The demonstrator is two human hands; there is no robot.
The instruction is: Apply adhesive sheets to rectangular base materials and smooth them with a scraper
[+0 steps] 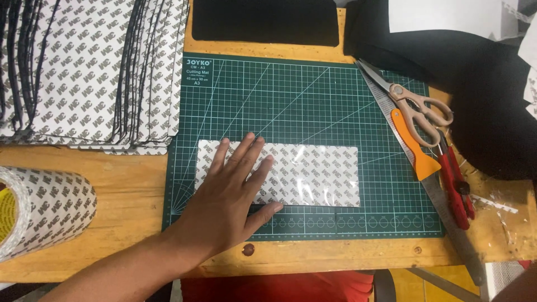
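My left grip (229, 196) lies flat and open, fingers spread, pressing the patterned sheet (302, 173) on the green mat (313, 95) under it.

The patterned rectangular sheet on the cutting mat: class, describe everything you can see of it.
The patterned rectangular sheet is a flat, glossy white strip printed with repeating grey marks, like backing paper. It lies lengthwise on the lower part of the green cutting mat, edges square to the grid. The left hand presses palm-down, fingers spread, on its left end.
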